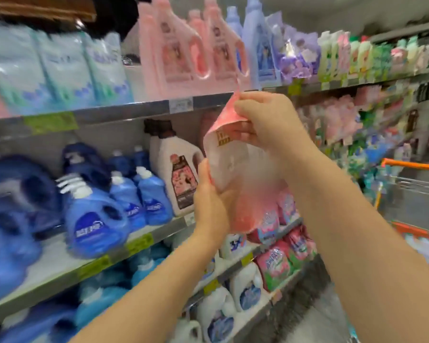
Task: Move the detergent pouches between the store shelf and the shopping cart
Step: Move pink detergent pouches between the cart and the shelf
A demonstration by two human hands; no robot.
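A pink and white detergent pouch (235, 174) hangs upright in the air in front of the store shelf (124, 110). My right hand (265, 125) pinches its top corner. My left hand (209, 194) grips its lower left side from below. The pouch is blurred by motion. At the right edge stands the shopping cart (416, 184) with an orange handle, away from both hands.
Pink jugs (183, 50) and pale blue pouches (60, 68) fill the top shelf. Blue bottles (97, 219) and a white jug (178, 174) stand on the middle shelf. Pink bags (278, 268) and white jugs sit lower down. More stocked shelving runs back on the right.
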